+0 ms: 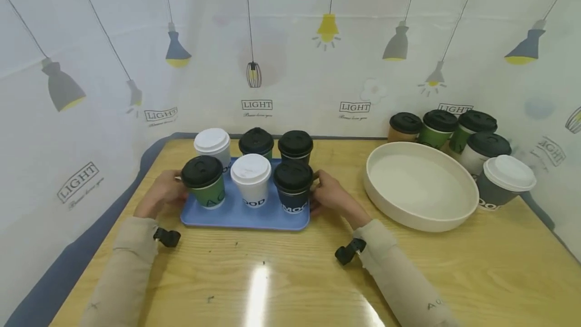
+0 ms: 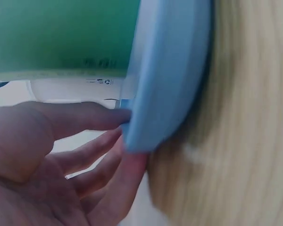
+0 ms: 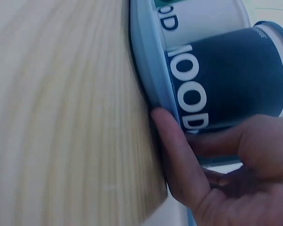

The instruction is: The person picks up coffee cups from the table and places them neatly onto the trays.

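A blue tray (image 1: 247,220) carries several lidded paper cups in two rows. In front stand a green cup (image 1: 209,195) with a black lid, a white cup (image 1: 252,191) with a white lid and a dark cup (image 1: 292,200) with a black lid. My left hand (image 1: 168,189) grips the tray's left side, thumb on the rim and fingers beneath in the left wrist view. At the right side my right hand (image 1: 330,193) pinches the rim close to the dark cup; the right wrist view shows a finger against the tray's outer edge.
A round cream dish (image 1: 419,185) is on the wooden table (image 1: 218,276) right of my right hand. Behind and beside it stand several more lidded cups, among them a dark grey one (image 1: 495,191). A patterned cloth (image 1: 299,79) hangs along the table's back edge.
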`<state>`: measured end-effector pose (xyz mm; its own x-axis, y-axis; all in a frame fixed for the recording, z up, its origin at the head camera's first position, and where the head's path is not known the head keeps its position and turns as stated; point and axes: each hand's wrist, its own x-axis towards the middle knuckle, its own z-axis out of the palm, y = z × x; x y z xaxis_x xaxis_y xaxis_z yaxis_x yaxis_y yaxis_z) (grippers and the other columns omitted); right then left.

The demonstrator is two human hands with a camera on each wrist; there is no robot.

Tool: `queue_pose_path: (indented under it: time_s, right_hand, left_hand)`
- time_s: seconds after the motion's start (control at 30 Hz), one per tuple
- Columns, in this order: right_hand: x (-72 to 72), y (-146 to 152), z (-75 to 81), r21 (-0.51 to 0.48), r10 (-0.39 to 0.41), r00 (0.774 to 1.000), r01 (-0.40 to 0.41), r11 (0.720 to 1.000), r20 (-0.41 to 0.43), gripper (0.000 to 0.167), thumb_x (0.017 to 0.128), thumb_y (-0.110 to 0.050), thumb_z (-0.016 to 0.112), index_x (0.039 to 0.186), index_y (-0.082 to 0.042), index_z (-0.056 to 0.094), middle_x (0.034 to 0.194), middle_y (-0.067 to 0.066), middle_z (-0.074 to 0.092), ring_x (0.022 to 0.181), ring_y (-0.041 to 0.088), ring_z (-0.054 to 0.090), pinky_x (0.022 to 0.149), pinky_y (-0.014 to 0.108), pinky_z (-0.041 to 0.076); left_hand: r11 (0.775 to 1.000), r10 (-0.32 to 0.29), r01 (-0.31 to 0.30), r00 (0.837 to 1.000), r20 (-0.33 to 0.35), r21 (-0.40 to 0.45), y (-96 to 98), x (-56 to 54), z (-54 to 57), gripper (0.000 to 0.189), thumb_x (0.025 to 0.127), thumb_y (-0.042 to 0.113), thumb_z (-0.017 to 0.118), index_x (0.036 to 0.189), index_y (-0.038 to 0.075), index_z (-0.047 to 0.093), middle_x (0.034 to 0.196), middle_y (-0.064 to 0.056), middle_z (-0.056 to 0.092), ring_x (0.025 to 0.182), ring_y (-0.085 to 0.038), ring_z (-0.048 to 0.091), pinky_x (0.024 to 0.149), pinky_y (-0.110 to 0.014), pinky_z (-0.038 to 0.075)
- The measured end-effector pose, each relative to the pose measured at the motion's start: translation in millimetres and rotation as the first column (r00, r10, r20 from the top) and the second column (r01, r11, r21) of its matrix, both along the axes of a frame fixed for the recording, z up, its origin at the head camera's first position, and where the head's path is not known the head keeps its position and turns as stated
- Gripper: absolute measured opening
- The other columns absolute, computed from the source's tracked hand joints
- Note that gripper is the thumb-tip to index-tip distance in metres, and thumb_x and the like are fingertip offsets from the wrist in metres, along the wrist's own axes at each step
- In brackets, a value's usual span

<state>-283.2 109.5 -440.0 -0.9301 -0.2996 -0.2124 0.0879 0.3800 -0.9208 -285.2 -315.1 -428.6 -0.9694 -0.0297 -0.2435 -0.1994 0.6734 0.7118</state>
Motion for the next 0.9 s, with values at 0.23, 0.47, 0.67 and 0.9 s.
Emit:
queue_pose_path:
  time_s: [0.23,0.47,0.67,0.9]
  right_hand:
    - [-23.7,-39,-3.6,0.031,-0.076,0.997,0.076,0.997,-0.007,0.043,0.095,0.002,0.05,0.138,0.002,0.048,0.086,0.025,0.073,0.061,0.023,0.071,0.058,0.039,0.066]
    - [-45.4,-67,-5.3,-0.002,-0.117,0.993,0.117,0.993,0.002,0.036,0.094,0.003,0.049,0.13,0.007,0.05,0.087,0.029,0.072,0.056,0.021,0.069,0.057,0.038,0.066]
    - [-53.9,-82,-5.6,-0.067,-0.191,0.981,0.193,0.979,0.033,0.033,0.095,0.005,0.046,0.126,0.007,0.054,0.1,0.03,0.071,0.065,0.024,0.07,0.062,0.035,0.066]
    - [-53.7,-100,-4.5,-0.135,-0.224,0.974,0.228,0.964,0.046,0.039,0.094,0.003,0.052,0.131,0.005,0.063,0.114,0.027,0.074,0.084,0.024,0.076,0.074,0.032,0.067]
  left_hand:
    - [0.976,0.199,-0.19,0.977,-0.077,0.104,-24.4,-4.2,-2.6,0.053,0.093,0.005,0.062,0.142,-0.009,0.051,0.093,-0.01,0.074,0.072,-0.006,0.066,0.064,-0.022,0.06]
    - [0.907,0.378,-0.354,0.923,-0.07,0.227,-29.8,-0.8,-4.3,0.053,0.097,0.004,0.058,0.149,0.0,0.051,0.136,-0.02,0.062,0.096,-0.006,0.063,0.078,-0.017,0.057]
    - [0.929,0.344,-0.322,0.933,-0.103,0.183,-35.7,-0.3,-1.9,0.054,0.101,0.017,0.06,0.151,-0.001,0.048,0.15,-0.026,0.053,0.12,-0.026,0.057,0.084,-0.022,0.05]
    - [0.967,0.236,-0.228,0.969,-0.072,0.113,-48.6,2.4,1.4,0.06,0.107,0.018,0.046,0.16,-0.002,0.028,0.159,-0.029,0.041,0.141,-0.04,0.047,0.081,-0.028,0.053]
